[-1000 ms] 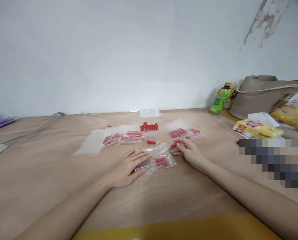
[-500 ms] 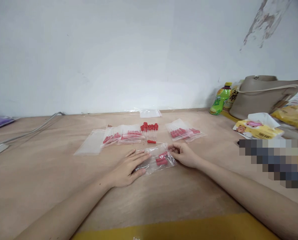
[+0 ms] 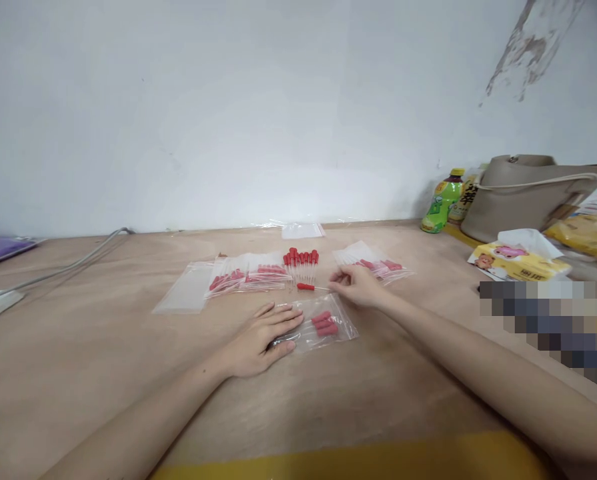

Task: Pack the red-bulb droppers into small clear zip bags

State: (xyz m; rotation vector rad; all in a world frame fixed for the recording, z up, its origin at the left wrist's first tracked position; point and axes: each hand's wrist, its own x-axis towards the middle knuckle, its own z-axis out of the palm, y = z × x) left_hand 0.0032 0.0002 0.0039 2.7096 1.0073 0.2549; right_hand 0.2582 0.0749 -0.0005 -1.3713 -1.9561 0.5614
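Wooden table, pale wall behind. We have left hand flat on clear bag, 3 red-capped droppers inside. Bag could slide if that palm eases; its left end's hidden underneath. Just beyond, 1 loose dropper; tip vanishes at right hand, fingers narrowed, so we can't tell if it's gripped.

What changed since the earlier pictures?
The right hand slid a red-bulbed dropper into the clear zip bag, beside two others, let go and moved forward to a loose dropper; whether it grips is unclear. The left hand stayed flat on the bag.
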